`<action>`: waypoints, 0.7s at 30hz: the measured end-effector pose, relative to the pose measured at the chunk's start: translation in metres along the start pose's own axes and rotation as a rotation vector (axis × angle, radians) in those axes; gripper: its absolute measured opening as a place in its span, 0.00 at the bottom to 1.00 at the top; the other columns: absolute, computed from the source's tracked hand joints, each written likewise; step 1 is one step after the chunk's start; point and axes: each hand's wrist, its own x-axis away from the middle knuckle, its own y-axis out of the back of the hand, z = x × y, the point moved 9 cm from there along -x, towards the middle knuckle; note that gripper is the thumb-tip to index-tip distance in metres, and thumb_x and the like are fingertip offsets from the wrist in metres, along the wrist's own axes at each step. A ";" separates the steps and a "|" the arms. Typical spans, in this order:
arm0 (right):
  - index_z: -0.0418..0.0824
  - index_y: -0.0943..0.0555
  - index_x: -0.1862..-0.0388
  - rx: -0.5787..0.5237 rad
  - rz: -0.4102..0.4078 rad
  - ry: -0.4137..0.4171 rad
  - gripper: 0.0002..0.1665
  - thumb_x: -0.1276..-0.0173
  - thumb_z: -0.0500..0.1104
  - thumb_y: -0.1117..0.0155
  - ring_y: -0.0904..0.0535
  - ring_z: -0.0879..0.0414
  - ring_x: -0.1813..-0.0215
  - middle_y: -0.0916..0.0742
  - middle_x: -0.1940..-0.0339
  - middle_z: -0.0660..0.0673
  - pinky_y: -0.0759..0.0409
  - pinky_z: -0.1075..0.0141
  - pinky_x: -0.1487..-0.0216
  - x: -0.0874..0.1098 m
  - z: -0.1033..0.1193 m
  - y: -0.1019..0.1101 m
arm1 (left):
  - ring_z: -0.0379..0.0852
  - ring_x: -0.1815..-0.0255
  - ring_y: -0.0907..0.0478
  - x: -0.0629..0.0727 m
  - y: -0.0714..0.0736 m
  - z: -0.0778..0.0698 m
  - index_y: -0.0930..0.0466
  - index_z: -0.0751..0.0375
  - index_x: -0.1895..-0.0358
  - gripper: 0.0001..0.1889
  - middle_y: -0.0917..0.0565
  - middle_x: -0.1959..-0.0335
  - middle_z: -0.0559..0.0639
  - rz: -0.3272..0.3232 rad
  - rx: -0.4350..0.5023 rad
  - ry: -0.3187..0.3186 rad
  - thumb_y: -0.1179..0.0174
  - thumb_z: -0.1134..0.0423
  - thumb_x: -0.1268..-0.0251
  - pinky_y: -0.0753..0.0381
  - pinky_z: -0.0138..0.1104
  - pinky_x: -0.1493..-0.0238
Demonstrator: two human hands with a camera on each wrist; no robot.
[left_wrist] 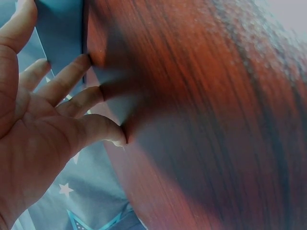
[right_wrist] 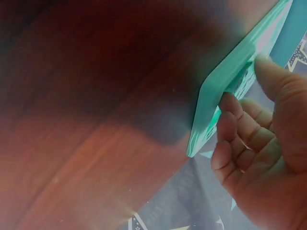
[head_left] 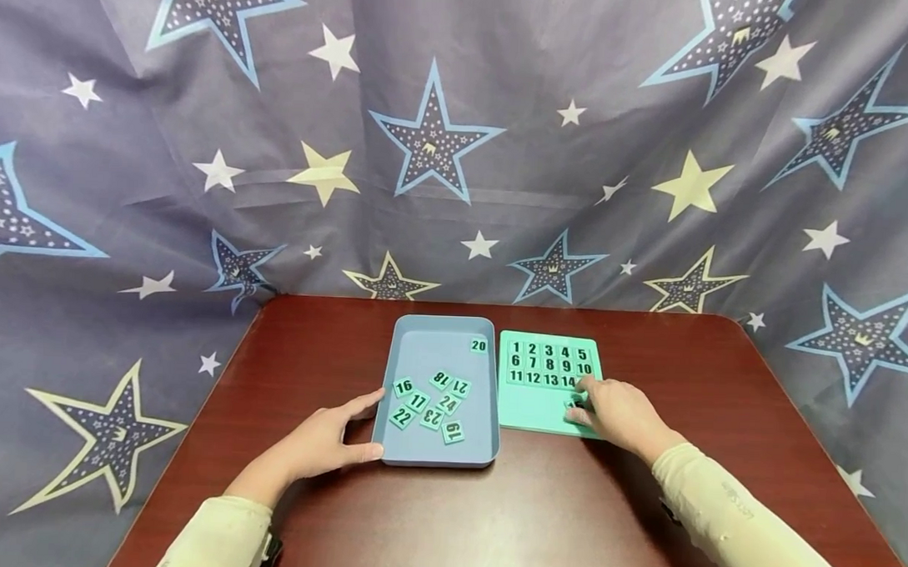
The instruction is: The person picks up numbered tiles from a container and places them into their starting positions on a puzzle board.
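Observation:
My right hand (head_left: 620,413) is over the right side of a mint-green number board (head_left: 525,409), pinching a small number tile (head_left: 574,404) between thumb and fingers. The fingers hide most of its number. Black-numbered tiles run in rows on the board's upper half, from 1 up to 14. In the right wrist view the tile (right_wrist: 240,80) shows as a dark green edge by the thumb. Against the left side of a blue-grey tray (head_left: 441,326) rests my left hand (head_left: 327,439), its fingers spread and the thumb near the front corner.
Several loose number tiles (head_left: 418,401) lie at mixed angles in the tray; tile 20 (head_left: 478,345) sits apart at its upper right. Tray and board stand side by side on a dark red wooden table (head_left: 446,517). A grey star-patterned curtain (head_left: 501,218) hangs behind the table.

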 end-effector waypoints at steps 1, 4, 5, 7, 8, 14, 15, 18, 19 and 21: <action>0.39 0.15 0.50 -0.011 -0.004 0.002 0.20 0.34 0.47 0.20 0.12 0.47 0.65 0.10 0.69 0.47 0.14 0.51 0.63 0.002 0.001 0.000 | 0.58 0.23 0.24 0.001 -0.001 0.000 0.39 0.49 0.14 0.50 0.16 0.29 0.52 0.001 0.002 0.001 0.26 0.39 0.35 0.26 0.60 0.25; 0.40 0.14 0.48 -0.059 -0.003 0.045 0.19 0.35 0.42 0.19 0.12 0.48 0.59 0.09 0.63 0.47 0.13 0.51 0.58 0.006 0.005 0.002 | 0.57 0.23 0.24 0.003 -0.002 0.001 0.38 0.49 0.14 0.50 0.16 0.29 0.51 -0.001 0.005 0.003 0.25 0.39 0.36 0.26 0.59 0.25; 0.41 0.13 0.47 -0.072 -0.002 0.061 0.20 0.36 0.40 0.18 0.12 0.48 0.56 0.09 0.60 0.48 0.13 0.51 0.55 0.007 0.006 0.002 | 0.57 0.23 0.24 0.004 -0.002 0.001 0.38 0.49 0.15 0.50 0.16 0.29 0.51 -0.002 0.007 0.002 0.25 0.39 0.36 0.26 0.59 0.25; 0.42 0.13 0.47 -0.085 -0.014 0.095 0.22 0.39 0.39 0.16 0.12 0.48 0.53 0.08 0.57 0.48 0.13 0.50 0.52 0.008 0.008 0.002 | 0.57 0.23 0.24 0.004 -0.001 0.000 0.38 0.50 0.15 0.50 0.16 0.29 0.52 -0.004 0.010 -0.002 0.25 0.40 0.36 0.27 0.60 0.25; 0.42 0.13 0.48 -0.080 -0.026 0.104 0.22 0.40 0.41 0.15 0.12 0.48 0.53 0.08 0.56 0.47 0.13 0.50 0.52 0.008 0.009 0.002 | 0.57 0.24 0.23 0.004 -0.001 0.000 0.38 0.50 0.15 0.50 0.16 0.30 0.51 -0.005 0.008 -0.003 0.25 0.40 0.36 0.26 0.59 0.25; 0.43 0.15 0.64 0.003 -0.136 -0.038 0.21 0.42 0.55 0.15 0.16 0.49 0.73 0.12 0.76 0.48 0.18 0.52 0.72 0.008 0.008 0.003 | 0.58 0.24 0.23 0.003 0.000 -0.004 0.38 0.51 0.15 0.50 0.16 0.30 0.52 -0.006 0.008 -0.012 0.26 0.38 0.36 0.26 0.59 0.26; 0.43 0.15 0.66 0.010 -0.134 -0.065 0.21 0.41 0.56 0.16 0.17 0.49 0.76 0.13 0.78 0.48 0.19 0.52 0.75 0.008 0.007 0.003 | 0.58 0.24 0.23 0.003 0.000 -0.004 0.38 0.51 0.15 0.50 0.16 0.30 0.53 -0.006 0.010 -0.011 0.26 0.38 0.36 0.26 0.60 0.25; 0.44 0.14 0.65 0.022 -0.121 -0.100 0.18 0.41 0.54 0.16 0.15 0.47 0.76 0.12 0.78 0.47 0.19 0.51 0.75 0.006 0.007 0.003 | 0.59 0.23 0.24 0.001 0.000 -0.004 0.38 0.50 0.14 0.50 0.16 0.29 0.53 -0.007 0.011 -0.006 0.26 0.39 0.35 0.27 0.60 0.24; 0.44 0.14 0.65 0.022 -0.114 -0.097 0.16 0.41 0.50 0.15 0.14 0.46 0.74 0.11 0.76 0.47 0.18 0.50 0.74 0.006 0.008 0.003 | 0.59 0.22 0.25 0.002 0.000 -0.003 0.39 0.50 0.14 0.50 0.16 0.29 0.52 -0.007 0.010 -0.003 0.26 0.40 0.35 0.27 0.60 0.24; 0.44 0.13 0.64 0.024 -0.105 -0.089 0.13 0.42 0.43 0.16 0.12 0.44 0.68 0.09 0.71 0.46 0.17 0.49 0.69 0.004 0.010 0.002 | 0.58 0.22 0.25 0.004 0.000 -0.001 0.39 0.49 0.14 0.50 0.16 0.29 0.52 -0.007 0.005 0.001 0.26 0.39 0.34 0.27 0.60 0.24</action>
